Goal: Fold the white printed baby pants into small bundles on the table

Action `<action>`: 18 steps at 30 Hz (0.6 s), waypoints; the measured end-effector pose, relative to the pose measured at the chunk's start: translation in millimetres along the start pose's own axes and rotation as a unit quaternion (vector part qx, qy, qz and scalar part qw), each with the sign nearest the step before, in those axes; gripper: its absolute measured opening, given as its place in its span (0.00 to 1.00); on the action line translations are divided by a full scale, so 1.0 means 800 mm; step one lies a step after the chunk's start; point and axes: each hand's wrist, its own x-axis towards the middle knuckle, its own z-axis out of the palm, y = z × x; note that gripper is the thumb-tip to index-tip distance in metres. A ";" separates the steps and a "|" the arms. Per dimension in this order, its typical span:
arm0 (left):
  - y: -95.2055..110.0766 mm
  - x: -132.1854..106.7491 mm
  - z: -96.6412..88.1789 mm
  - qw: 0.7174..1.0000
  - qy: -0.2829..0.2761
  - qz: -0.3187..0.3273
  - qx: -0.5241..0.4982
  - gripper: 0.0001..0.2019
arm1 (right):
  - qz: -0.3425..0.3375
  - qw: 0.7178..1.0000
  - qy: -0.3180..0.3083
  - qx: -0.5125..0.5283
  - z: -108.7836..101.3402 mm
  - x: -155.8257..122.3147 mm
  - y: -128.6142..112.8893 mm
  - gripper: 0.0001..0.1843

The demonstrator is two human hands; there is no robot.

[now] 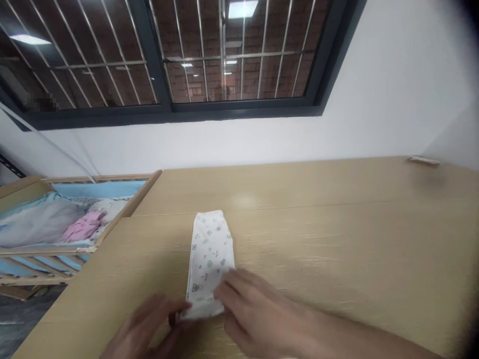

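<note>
A white cloth (210, 249) with small printed figures lies on the wooden table, folded into a long narrow strip that points away from me. My left hand (149, 321) is at its near left corner, thumb and fingers closed on the edge. At the near right side, my right hand (250, 309) has its fingertips pressed together on the cloth's edge. Both hands are slightly blurred, and the near end of the cloth is partly hidden by the fingers.
The pale wooden table (318, 249) reaches to the white wall. Left of it stands a wooden crib (123, 219) with blue lining, holding a pink cloth (84, 225) and other bedding. A small flat object (423, 160) lies at the far right corner. Above is a dark-framed barred window (239, 107).
</note>
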 end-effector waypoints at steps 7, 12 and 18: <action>-0.059 0.146 -0.010 0.987 0.011 -0.157 -0.004 0.15 | 0.099 0.977 0.108 0.153 -0.006 0.099 0.114 0.16; -0.114 0.215 0.032 0.977 -0.013 -0.212 -0.006 0.13 | 0.180 0.958 0.163 0.152 0.038 0.145 0.197 0.16; -0.134 0.226 0.061 0.975 -0.034 -0.218 0.016 0.11 | 0.232 0.946 0.159 0.158 0.060 0.149 0.224 0.16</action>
